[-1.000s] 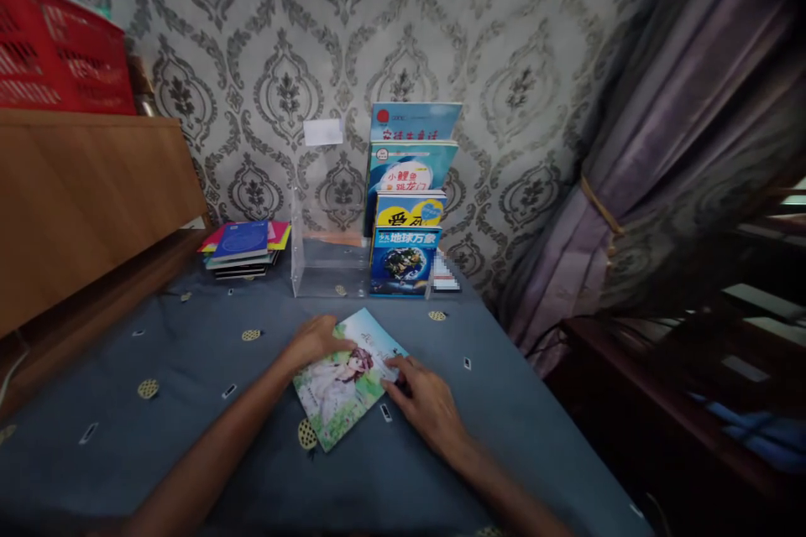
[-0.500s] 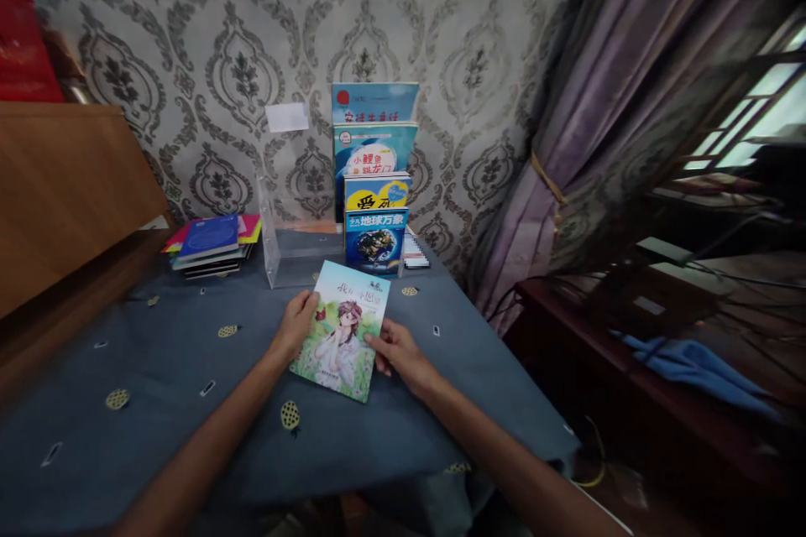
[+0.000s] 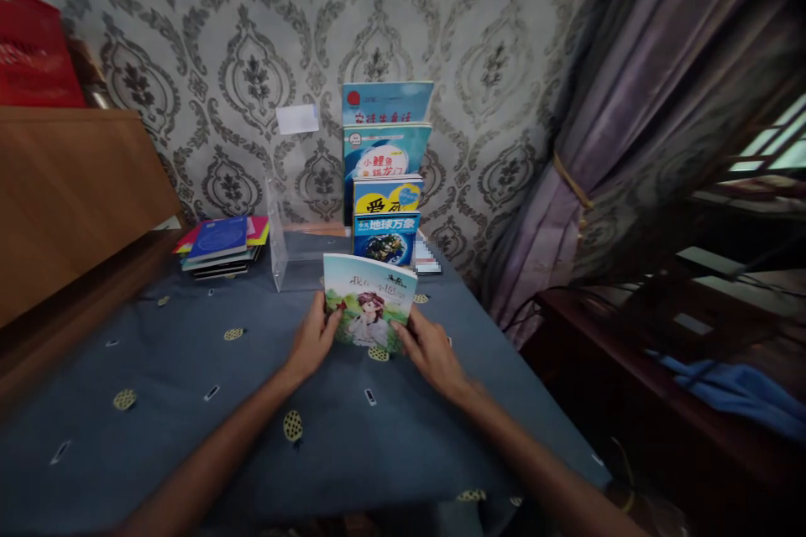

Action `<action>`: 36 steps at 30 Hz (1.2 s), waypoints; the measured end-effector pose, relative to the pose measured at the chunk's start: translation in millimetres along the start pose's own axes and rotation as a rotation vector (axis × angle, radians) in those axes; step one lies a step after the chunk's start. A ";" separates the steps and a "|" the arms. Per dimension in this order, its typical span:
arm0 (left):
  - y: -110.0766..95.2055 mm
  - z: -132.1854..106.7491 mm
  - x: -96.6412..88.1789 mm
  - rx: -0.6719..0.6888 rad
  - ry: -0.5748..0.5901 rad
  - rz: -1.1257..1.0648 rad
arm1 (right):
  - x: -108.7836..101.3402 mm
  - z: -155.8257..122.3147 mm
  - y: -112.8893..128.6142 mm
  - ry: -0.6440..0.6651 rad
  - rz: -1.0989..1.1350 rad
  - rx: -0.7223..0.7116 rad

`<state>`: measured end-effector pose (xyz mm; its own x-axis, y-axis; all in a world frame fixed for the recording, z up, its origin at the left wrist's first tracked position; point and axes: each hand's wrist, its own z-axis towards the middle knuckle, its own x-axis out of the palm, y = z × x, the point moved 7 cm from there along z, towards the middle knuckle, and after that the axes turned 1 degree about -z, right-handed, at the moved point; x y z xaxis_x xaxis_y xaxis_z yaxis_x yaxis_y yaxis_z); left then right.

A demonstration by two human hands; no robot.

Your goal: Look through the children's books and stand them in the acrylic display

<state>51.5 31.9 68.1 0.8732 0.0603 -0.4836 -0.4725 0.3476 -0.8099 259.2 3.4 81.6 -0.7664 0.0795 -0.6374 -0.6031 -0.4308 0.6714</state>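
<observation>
Between my two hands I hold a thin book (image 3: 366,302) with a pale blue and green cover and a drawn figure on it. My left hand (image 3: 315,334) grips its left edge, thumb on the cover. On the right edge my right hand (image 3: 434,348) is closed too, thumb in front. The book is tipped up, its cover towards me. Right behind it stands a clear acrylic rack (image 3: 275,247). Its right column bears several books in tiers, the lowest a blue book with a globe (image 3: 385,245).
A stack of books (image 3: 219,239) lies left of the rack on the blue tablecloth (image 3: 189,436). At the far left is a wooden cabinet (image 3: 75,193) with a red bag (image 3: 34,50). A purple curtain (image 3: 585,151) hangs to the right, near a dark red bench (image 3: 585,352).
Both hands have raised the book and tilted it more upright, moving it forward and right towards the rack. The view has shifted slightly.
</observation>
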 end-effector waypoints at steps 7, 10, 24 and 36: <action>-7.6 23.2 -7.3 0.047 -0.017 0.271 | 0.4 22.3 -19.0 -0.033 -0.016 -0.019; -7.2 39.9 -2.9 0.061 -0.008 0.339 | 1.3 37.3 -35.3 -0.059 -0.004 -0.001; -47.7 111.5 6.7 0.141 -0.121 0.495 | -44.8 99.4 -56.1 -0.216 -0.034 -0.018; -62.2 139.8 6.3 0.318 -0.243 0.394 | -66.8 130.9 -62.2 -0.357 -0.090 -0.147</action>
<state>103.0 141.4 161.9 0.6581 0.4438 -0.6082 -0.7422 0.5179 -0.4253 319.0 142.5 131.9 -0.7562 0.4190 -0.5027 -0.6532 -0.5299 0.5409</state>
